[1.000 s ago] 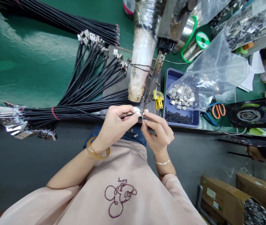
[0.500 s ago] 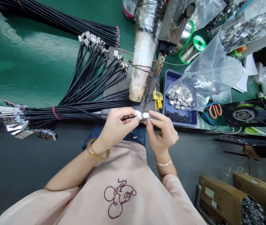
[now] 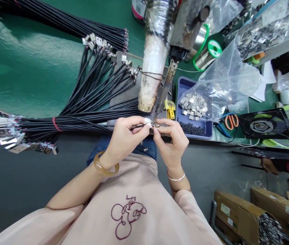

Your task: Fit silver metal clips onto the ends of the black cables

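Note:
My left hand [image 3: 128, 136] is closed in a pinch on a black cable [image 3: 138, 127] close to its end, with a white wrap on one fingertip. At the cable's end is a small silver USB connector [image 3: 155, 125], partly covered by fingers. My right hand [image 3: 172, 139] pinches this connector between thumb and fingers from the right. Just above it comes down the long metal shaft of a soldering iron [image 3: 163, 93]; whether its tip touches the connector I cannot tell. Left of my hands lies a bundle of black cables [image 3: 83, 124] tied with a red band.
A blue tray [image 3: 209, 132] at right holds silver connector shells [image 3: 194, 106] and small black pieces [image 3: 191, 128]. Pliers [image 3: 230, 122], a fan [image 3: 265, 126] and a solder spool [image 3: 207, 56] lie farther right. A white wrapped tube [image 3: 151, 71] hangs over the bench beside the iron.
The connector has turned, so its flat bright face no longer shows. My right fingers have moved slightly left, closer to the left hand. The whole view has shifted a little.

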